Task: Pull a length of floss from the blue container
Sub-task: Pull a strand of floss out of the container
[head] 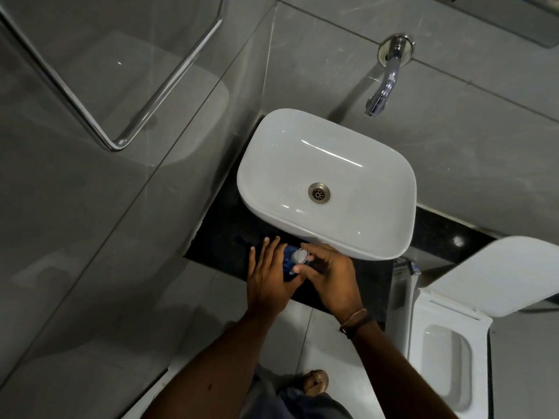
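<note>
The blue floss container (289,261) is small, with a pale lid flipped open at its top. It sits between my two hands, above the black counter in front of the sink. My left hand (267,275) cups it from the left, fingers stretched forward. My right hand (328,276) closes on it from the right, with thumb and forefinger at the pale lid. No strand of floss is visible; the light is dim and the hands hide most of the container.
A white basin (375,237) with a metal drain stands on the black counter (223,234) just beyond my hands. A chrome wall tap (384,83) hangs above it. A toilet (447,358) with raised lid stands at right. A glass panel (90,86) is at left.
</note>
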{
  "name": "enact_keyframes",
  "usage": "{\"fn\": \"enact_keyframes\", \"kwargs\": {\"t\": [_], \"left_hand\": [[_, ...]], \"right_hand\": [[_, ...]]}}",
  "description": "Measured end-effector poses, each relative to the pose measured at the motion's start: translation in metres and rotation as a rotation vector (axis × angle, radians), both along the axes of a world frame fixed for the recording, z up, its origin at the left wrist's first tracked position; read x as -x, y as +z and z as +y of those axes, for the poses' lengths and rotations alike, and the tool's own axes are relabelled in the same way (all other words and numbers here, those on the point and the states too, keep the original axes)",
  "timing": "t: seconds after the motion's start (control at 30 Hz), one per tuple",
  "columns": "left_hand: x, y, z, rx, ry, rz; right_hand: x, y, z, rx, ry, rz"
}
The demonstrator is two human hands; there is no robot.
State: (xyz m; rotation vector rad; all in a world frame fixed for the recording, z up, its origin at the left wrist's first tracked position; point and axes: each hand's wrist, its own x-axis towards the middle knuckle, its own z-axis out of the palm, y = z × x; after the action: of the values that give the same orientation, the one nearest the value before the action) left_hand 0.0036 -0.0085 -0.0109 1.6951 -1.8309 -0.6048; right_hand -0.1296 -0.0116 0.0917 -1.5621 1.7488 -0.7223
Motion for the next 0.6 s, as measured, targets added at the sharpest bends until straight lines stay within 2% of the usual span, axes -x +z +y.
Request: {"fn": "enact_keyframes", "kwargs": {"t": [0.17, 0.37, 0.6], "left_hand": [[0.000, 0.002, 0.000, -0.037, -0.012, 0.000], [0.000, 0.011, 0.004, -0.155, 0.023, 0.126], [0.005, 0.015, 0.005, -0.252, 0.097, 0.261]], "right_hand": [[0.002, -0.004, 0.001, -0.010, -0.001, -0.045], [0.014, -0.026, 0.015, -0.087, -0.201, -0.295], [0.007, -0.036, 0.019, -0.405, -0.405, -0.575]]}}
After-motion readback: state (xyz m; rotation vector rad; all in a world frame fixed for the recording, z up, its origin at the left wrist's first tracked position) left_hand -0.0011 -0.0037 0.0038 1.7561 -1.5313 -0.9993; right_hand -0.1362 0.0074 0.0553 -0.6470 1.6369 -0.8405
